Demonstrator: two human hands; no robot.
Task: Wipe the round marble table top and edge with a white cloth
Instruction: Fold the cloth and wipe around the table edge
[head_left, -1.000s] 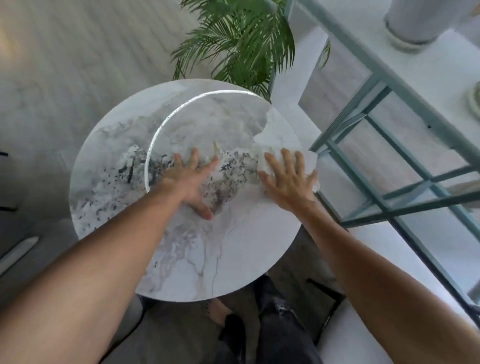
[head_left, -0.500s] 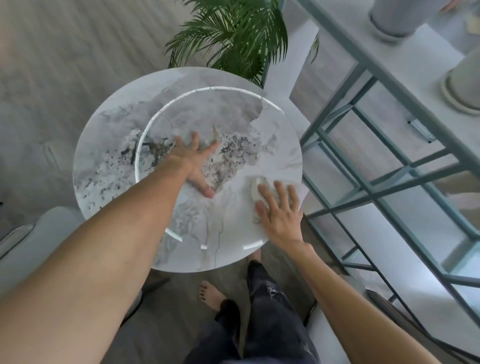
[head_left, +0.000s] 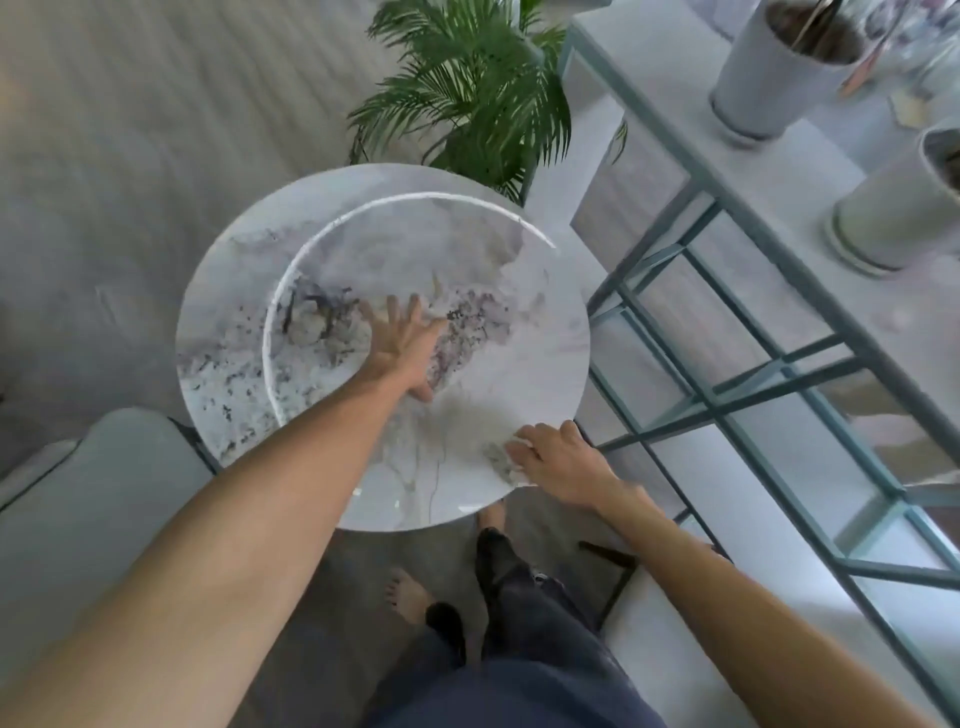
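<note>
With right hand (head_left: 561, 462), fingers curled, grips the bunched white cloth (head_left: 511, 456) against the near right rim of the round marble surface (head_left: 363, 249). Leaves only a small, blurred pale scrap of cloth visible past the fingertips. Plants left hand (head_left: 402, 338) flat mid-top, fingers straight and spread, arm stretched forward. Turns the right wrist inward along the edge. Beyond: potted palm (head_left: 467, 88) at the far rim, metal-framed shelf (head_left: 711, 197) to the right, bare foot (head_left: 408, 592) on the floor below.
</note>
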